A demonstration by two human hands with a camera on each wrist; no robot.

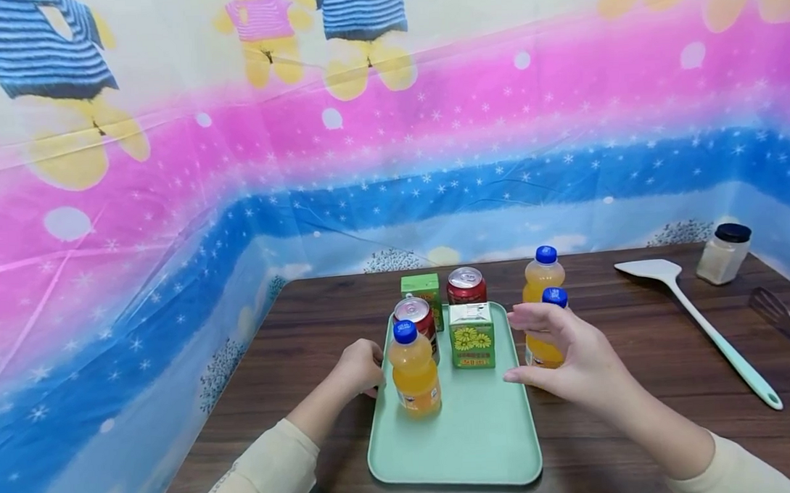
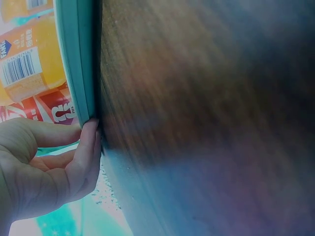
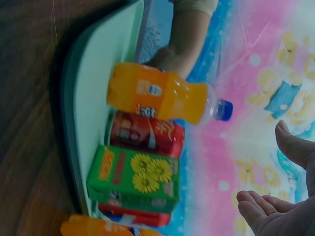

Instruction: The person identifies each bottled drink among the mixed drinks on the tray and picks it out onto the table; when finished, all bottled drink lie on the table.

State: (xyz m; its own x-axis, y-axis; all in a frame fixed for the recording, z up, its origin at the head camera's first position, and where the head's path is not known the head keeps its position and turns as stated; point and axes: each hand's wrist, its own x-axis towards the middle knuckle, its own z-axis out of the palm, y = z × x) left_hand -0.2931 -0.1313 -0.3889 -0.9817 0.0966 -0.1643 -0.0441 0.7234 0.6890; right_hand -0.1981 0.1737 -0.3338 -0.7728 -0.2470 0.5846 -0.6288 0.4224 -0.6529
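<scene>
Tray (image 1: 467, 451) lay on the brown table (image 1: 274, 341), its left rim pinched by the left hand (image 1: 361, 367); right hand (image 1: 578, 356), thumb and fingers spread apart, hung near the tray's right rim.

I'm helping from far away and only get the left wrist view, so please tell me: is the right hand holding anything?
Observer: No, the right hand has its thumb and fingers apart, with nothing between them.
Child: What colour cap does the bottle next to the left hand have?
Observer: Its cap is blue.
Child: What's far over to the right of the tray?
Observer: A spatula lies there.
</scene>
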